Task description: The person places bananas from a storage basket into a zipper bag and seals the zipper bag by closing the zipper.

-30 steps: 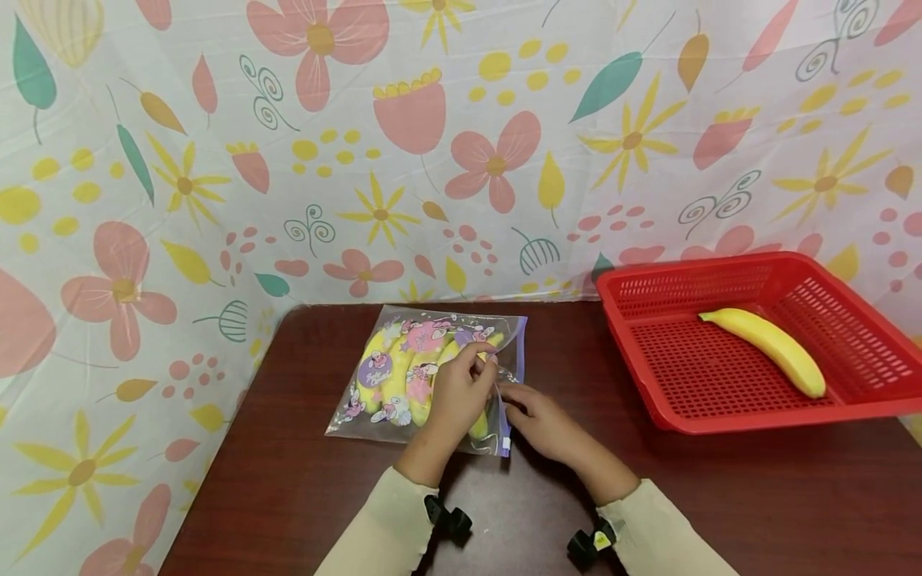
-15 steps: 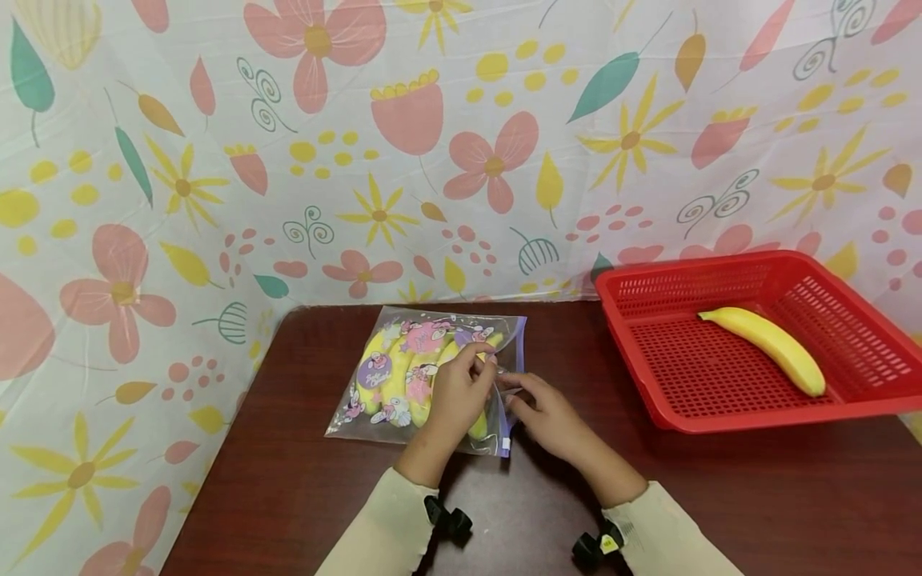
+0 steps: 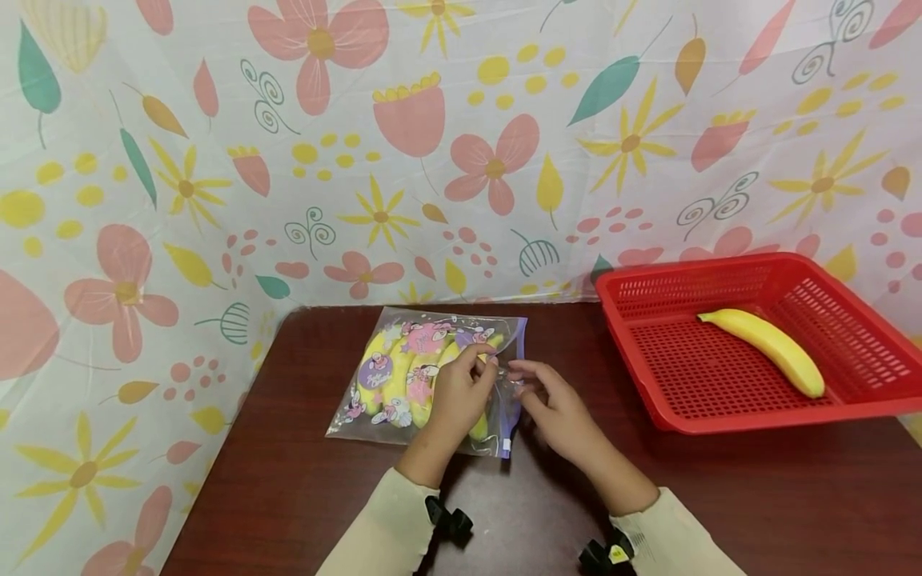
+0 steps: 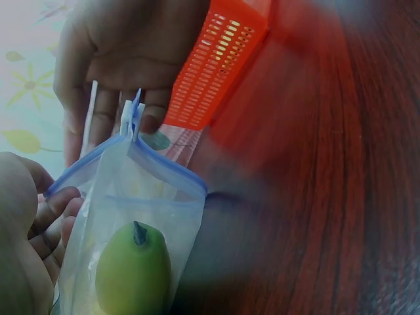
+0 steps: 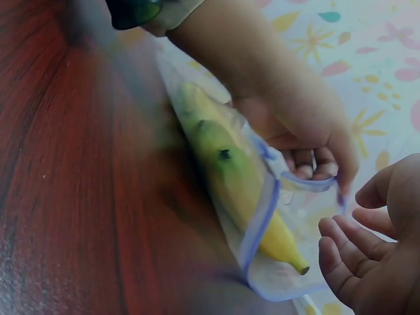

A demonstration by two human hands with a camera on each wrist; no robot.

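Observation:
A clear zip bag [image 3: 510, 336] with pink and purple cartoon prints lies on the table, with several yellow bananas [image 3: 394, 376] inside. Its purple-edged mouth faces right and gapes in the right wrist view, where a banana [image 5: 272, 233] shows near the opening. A white slider [image 3: 506, 445] sits at the near end of the zip. My left hand [image 3: 461, 392] rests over the bag and pinches one lip of the mouth between thumb and fingers. Just right of the mouth, my right hand [image 3: 565, 412] has its fingers loosely bent, holding nothing.
A red perforated plastic basket [image 3: 637, 392] stands at the right of the dark wooden table [image 3: 288, 480]. One banana [image 3: 774, 344] lies in it. A floral-printed cloth [image 3: 403, 208] hangs behind the table and along its left side.
My right hand has drawn back from the bag's mouth, a little to the right, and its fingers have come off the edge. My left hand has kept its place and its pinch.

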